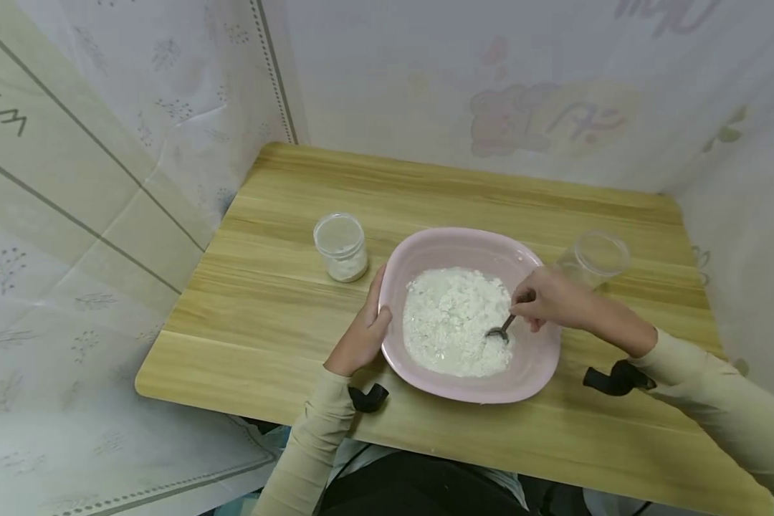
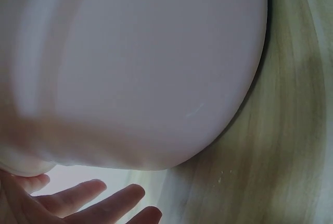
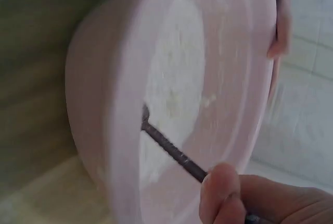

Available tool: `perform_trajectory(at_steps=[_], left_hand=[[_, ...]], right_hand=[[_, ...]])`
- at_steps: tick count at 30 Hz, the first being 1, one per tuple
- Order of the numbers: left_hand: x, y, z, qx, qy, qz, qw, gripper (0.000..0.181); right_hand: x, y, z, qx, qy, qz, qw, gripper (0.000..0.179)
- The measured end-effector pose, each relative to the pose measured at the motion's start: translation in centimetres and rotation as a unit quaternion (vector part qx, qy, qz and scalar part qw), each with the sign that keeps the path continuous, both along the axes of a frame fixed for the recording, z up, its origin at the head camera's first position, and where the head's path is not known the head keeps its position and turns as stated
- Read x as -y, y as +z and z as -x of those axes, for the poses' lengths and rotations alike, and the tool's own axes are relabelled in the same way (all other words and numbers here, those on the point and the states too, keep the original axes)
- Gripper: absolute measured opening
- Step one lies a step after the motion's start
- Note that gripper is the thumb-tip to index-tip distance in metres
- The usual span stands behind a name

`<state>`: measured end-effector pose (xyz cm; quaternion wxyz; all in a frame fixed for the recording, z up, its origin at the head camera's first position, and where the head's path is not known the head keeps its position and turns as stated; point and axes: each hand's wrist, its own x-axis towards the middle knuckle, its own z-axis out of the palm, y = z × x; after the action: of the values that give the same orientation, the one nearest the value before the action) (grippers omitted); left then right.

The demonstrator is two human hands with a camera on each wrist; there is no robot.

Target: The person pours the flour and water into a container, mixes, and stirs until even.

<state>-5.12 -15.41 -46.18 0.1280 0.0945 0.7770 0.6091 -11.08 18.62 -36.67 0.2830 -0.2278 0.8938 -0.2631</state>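
Observation:
A pink plastic basin point(image 1: 471, 390) stands on the table, holding a lumpy mix of white powder and liquid point(image 1: 454, 315). My left hand point(image 1: 363, 333) holds the basin's left rim, thumb over the edge; in the left wrist view its fingers point(image 2: 114, 203) stretch along the outside below the rim. At the basin's right side, my right hand point(image 1: 555, 297) pinches a dark metal spoon point(image 1: 506, 326) by its handle. The spoon's bowl touches the white mix. From the right wrist view, its handle point(image 3: 174, 152) looks twisted or ridged.
Left of the basin stands a clear jar point(image 1: 340, 247) with white powder in the bottom. A clear cup point(image 1: 595, 256) stands right of the basin, partly behind my right hand. The wooden table point(image 1: 245, 322) is bordered by patterned sheets point(image 1: 387, 86) at the back and sides.

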Motion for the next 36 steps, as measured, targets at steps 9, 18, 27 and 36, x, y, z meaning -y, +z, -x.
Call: perform_trajectory(at_steps=[9, 18, 27, 36], left_hand=[[0.2, 0.0, -0.1, 0.001, -0.006, -0.007, 1.0000, 0.074], [0.2, 0.1, 0.0, 0.000, -0.004, -0.015, 0.9999, 0.073], [-0.3, -0.3, 0.0, -0.001, -0.004, -0.022, 0.9997, 0.074], [-0.1, -0.5, 0.0, -0.008, 0.003, -0.010, 0.9999, 0.073]], right_hand=[[-0.8, -0.5, 3.5, -0.043, -0.093, 0.011, 0.9947, 0.022], [3.3, -1.8, 5.8, 0.039, -0.098, 0.073, 0.9918, 0.033], [7.9, -2.8, 4.3, 0.101, -0.033, 0.136, 0.9849, 0.035], [8.8, -1.7, 0.0, 0.093, 0.101, 0.089, 0.9865, 0.026]])
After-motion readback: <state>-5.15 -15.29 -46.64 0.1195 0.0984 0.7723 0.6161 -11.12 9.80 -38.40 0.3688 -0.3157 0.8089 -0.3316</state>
